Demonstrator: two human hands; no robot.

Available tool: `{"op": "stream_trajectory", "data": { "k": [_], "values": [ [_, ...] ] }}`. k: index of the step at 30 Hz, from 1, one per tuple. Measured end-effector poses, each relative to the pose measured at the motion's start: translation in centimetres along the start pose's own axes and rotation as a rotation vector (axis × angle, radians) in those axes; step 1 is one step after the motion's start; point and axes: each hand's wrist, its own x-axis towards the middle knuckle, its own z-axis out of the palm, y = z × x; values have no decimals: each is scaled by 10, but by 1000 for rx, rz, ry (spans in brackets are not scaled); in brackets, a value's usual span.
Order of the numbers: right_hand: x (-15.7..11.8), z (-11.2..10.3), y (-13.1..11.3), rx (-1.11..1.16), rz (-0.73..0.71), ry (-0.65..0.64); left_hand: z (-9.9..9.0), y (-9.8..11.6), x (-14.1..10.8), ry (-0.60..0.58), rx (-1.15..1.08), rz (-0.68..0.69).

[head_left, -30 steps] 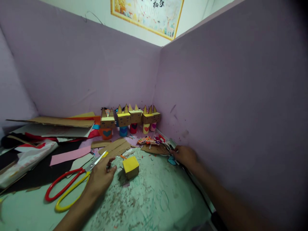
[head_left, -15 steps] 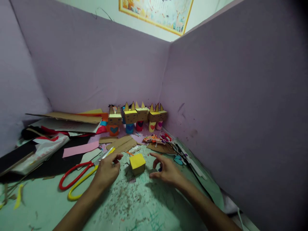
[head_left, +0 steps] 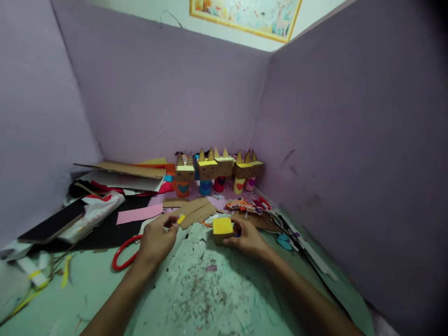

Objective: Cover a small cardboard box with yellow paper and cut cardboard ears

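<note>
A small cardboard box (head_left: 223,227) with a yellow top is held by my right hand (head_left: 249,238), its thumb and forefinger on the box's right side. Something small and dark blue shows under those fingers; I cannot make out what it is. My left hand (head_left: 157,242) hovers over the scissors, thumb and forefinger apart with nothing seen between them. Of the scissors, a red handle loop (head_left: 122,254) shows; the rest is mostly hidden behind my left hand and forearm. A yellow scrap (head_left: 181,219) lies just beyond my left fingertips.
Several cardboard-headed figures with pointed ears (head_left: 206,170) stand on coloured tubes at the back. Cardboard pieces (head_left: 198,211), a pink paper strip (head_left: 140,214) and stacked sheets (head_left: 133,169) lie left and centre. Markers and strips (head_left: 297,247) line the right purple wall (head_left: 350,140).
My right hand has closed in on the yellow-topped box and taken hold of it. The view has turned a little left, so everything sits further right. My left hand stays near the scissors.
</note>
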Motion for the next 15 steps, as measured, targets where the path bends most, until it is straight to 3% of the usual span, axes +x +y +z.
{"op": "stream_trajectory", "data": {
  "k": [4, 7, 11, 13, 15],
  "values": [
    [-7, -8, 1, -35, 13, 60, -18, -15, 15, 133, 55, -103],
    [-23, -15, -3, 6, -57, 211, -24, -25, 22, 168, 78, -145],
    [-46, -12, -4, 80, -100, 508, -19, -30, 25, 136, 108, -129],
    [-52, -5, -2, 64, -97, 562, -12, -29, 27, 90, 144, -116],
    [-53, 2, -1, 16, -136, 532, -2, -26, 31, 22, 195, -100]
  ]
}}
